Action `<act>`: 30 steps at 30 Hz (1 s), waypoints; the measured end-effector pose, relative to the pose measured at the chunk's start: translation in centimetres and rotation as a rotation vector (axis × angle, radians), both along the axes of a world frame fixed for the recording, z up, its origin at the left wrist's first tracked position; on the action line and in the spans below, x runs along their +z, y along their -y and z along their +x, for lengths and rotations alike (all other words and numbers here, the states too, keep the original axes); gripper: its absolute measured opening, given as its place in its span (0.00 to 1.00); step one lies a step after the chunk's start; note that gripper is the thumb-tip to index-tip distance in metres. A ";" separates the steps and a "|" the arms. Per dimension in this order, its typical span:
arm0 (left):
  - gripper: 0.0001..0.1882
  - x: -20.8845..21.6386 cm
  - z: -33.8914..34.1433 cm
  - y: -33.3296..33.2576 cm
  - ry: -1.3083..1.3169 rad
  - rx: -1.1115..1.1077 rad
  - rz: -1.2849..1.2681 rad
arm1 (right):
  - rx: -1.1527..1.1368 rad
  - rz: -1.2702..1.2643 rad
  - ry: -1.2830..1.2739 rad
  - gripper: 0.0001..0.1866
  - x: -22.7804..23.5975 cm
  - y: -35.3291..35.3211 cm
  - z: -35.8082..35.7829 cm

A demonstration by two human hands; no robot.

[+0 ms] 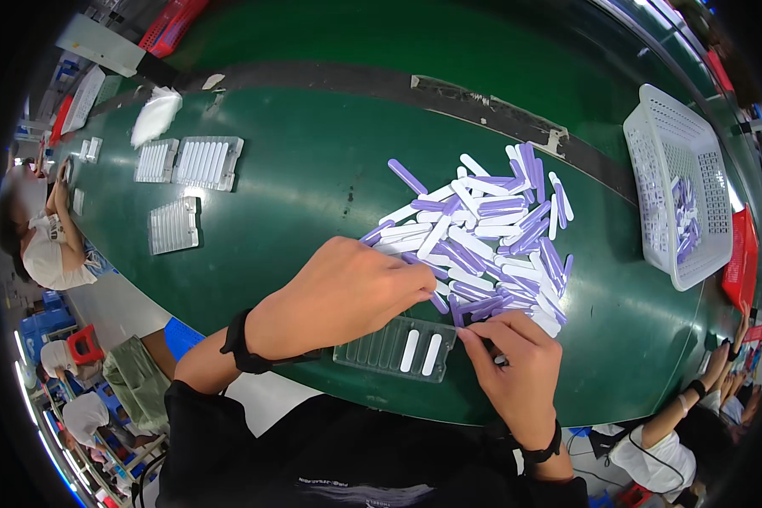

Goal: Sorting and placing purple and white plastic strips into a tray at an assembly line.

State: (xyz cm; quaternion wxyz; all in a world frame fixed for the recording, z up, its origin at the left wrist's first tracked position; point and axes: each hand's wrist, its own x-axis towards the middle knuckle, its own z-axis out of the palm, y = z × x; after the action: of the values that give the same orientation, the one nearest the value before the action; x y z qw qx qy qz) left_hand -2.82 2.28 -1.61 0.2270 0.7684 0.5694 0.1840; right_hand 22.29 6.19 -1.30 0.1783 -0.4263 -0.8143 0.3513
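A clear plastic tray (pixel 372 349) with long slots lies at the table's near edge in front of me. Two white strips (pixel 409 350) sit in its right-hand slots. Across the tray's upper left reaches my left hand (pixel 347 292), fingers curled closed at the near edge of a heap of purple and white strips (pixel 474 229); what they hold is hidden. My right hand (pixel 521 356) is closed, thumb and forefinger pinched at the tray's upper right corner. Something small and white shows beneath its curled fingers, too little to name.
Several slotted clear trays (pixel 205 163) lie at the left, two of them holding white strips, beside a white plastic bag (pixel 157 117). A white perforated basket (pixel 681 186) with purple strips stands at the right. A red bin (pixel 741 262) is beyond it. Other people sit on both sides.
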 end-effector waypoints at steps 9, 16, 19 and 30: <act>0.06 -0.1 -0.3 0.0 0.060 0.012 -0.019 | -0.108 0.175 0.194 0.13 0.1 1.5 -2.2; 0.07 -0.7 -0.5 0.3 0.005 -0.073 0.005 | 0.043 0.404 0.433 0.09 0.9 2.2 -2.6; 0.06 -0.4 -0.7 1.0 -0.033 -0.012 -0.080 | 0.076 0.419 0.549 0.09 1.4 2.0 -2.0; 0.06 1.5 -4.0 4.1 -0.028 0.123 -0.020 | 0.163 0.222 0.550 0.07 2.5 2.0 0.3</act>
State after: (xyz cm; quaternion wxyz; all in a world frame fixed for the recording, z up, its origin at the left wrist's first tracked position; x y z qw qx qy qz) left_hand -6.86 -1.86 -0.07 0.2150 0.7322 0.6203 0.1812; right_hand 22.59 4.18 1.19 -0.0320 -0.4164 -0.8970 0.1446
